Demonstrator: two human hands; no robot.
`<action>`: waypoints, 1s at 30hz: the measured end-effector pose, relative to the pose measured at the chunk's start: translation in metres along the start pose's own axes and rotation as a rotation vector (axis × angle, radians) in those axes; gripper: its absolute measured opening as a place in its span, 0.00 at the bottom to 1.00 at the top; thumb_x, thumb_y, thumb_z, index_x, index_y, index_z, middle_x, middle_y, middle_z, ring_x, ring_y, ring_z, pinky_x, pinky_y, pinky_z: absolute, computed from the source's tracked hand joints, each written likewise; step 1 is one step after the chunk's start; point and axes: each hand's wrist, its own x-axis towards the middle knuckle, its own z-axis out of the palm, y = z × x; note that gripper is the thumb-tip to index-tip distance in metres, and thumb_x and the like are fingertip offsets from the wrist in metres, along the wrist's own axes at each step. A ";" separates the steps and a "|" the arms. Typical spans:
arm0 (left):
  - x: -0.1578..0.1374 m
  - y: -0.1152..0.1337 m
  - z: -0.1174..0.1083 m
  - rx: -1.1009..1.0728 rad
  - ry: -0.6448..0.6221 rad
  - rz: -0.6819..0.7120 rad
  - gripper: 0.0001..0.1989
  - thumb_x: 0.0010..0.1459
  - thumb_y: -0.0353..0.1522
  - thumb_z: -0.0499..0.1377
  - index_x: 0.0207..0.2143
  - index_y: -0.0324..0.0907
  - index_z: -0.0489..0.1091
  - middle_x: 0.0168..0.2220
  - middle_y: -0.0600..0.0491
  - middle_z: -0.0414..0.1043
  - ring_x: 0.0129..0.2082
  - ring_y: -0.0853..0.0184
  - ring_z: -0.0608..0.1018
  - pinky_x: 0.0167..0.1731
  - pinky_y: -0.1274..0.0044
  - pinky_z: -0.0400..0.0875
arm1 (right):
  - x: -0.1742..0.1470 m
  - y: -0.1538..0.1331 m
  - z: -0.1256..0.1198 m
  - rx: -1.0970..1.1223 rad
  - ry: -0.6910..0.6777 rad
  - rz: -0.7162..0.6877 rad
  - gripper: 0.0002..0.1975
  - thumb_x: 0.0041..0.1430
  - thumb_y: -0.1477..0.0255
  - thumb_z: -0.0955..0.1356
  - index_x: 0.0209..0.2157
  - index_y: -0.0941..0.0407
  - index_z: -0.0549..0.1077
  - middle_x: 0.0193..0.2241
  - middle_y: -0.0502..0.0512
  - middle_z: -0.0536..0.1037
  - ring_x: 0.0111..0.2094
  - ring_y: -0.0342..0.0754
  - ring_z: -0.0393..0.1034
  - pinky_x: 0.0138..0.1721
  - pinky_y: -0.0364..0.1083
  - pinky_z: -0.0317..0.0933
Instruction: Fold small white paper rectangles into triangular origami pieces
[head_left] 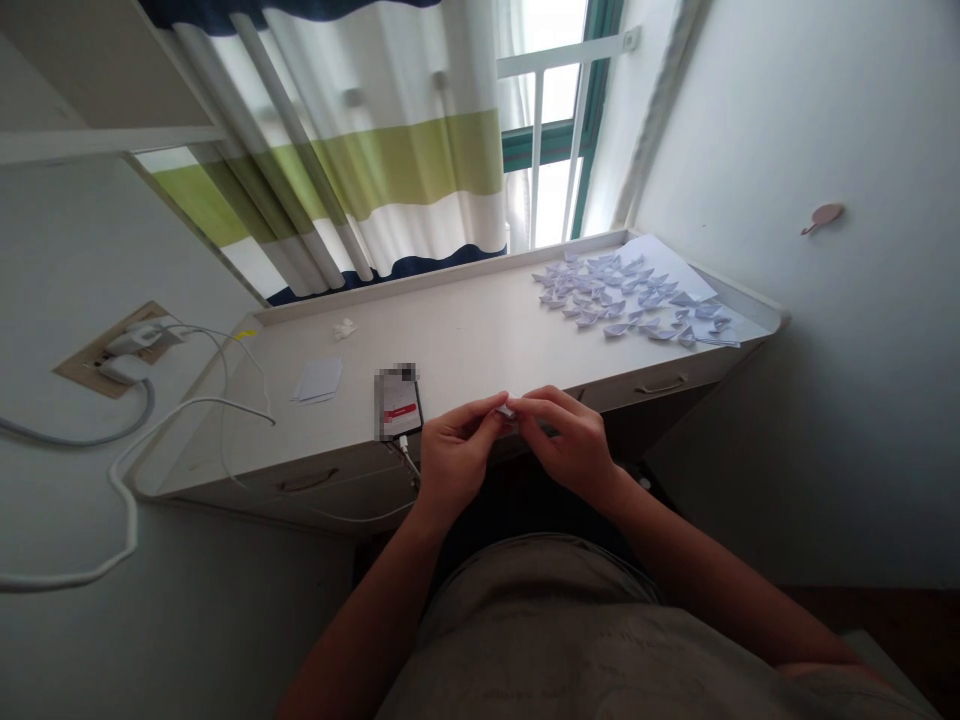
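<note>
A small folded piece of white paper [507, 409] is pinched between my two hands, just off the front edge of the desk. My left hand [459, 450] grips its left side with thumb and forefinger. On its other side, my right hand [566, 435] holds it with the fingertips. Most of the piece is hidden by my fingers. Several folded white paper boats [600, 290] lie in a cluster at the desk's right end, some on a white sheet [667, 262]. Left of my hands is a small stack of white paper slips [318, 380].
A phone [401, 405] with a white charging cable [406, 450] lies at the desk's [450, 345] front edge, beside my left hand. Crumpled paper [343, 329] sits near the back. White cords run from a wall socket [116, 350] at left. Drawer handles [660, 385] line the front.
</note>
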 end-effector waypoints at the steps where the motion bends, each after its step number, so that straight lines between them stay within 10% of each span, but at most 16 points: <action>1: 0.000 0.001 -0.001 -0.014 -0.023 -0.019 0.14 0.59 0.40 0.74 0.44 0.43 0.87 0.41 0.48 0.89 0.40 0.59 0.89 0.45 0.68 0.87 | 0.002 -0.002 -0.002 0.027 0.013 0.012 0.12 0.72 0.73 0.68 0.46 0.49 0.85 0.36 0.55 0.85 0.36 0.49 0.80 0.39 0.48 0.75; 13: 0.001 0.004 -0.003 -0.101 -0.064 -0.046 0.25 0.50 0.40 0.80 0.49 0.43 0.83 0.34 0.51 0.87 0.33 0.63 0.88 0.38 0.74 0.85 | -0.001 -0.007 -0.001 0.363 0.009 0.345 0.07 0.68 0.64 0.75 0.44 0.51 0.83 0.36 0.54 0.85 0.38 0.51 0.81 0.42 0.50 0.76; 30: 0.007 0.007 -0.011 0.012 -0.208 -0.060 0.16 0.57 0.45 0.75 0.36 0.40 0.86 0.31 0.49 0.86 0.30 0.64 0.85 0.33 0.75 0.83 | 0.016 0.000 -0.012 0.467 -0.146 0.417 0.10 0.65 0.62 0.77 0.34 0.55 0.84 0.31 0.53 0.83 0.31 0.46 0.78 0.34 0.46 0.72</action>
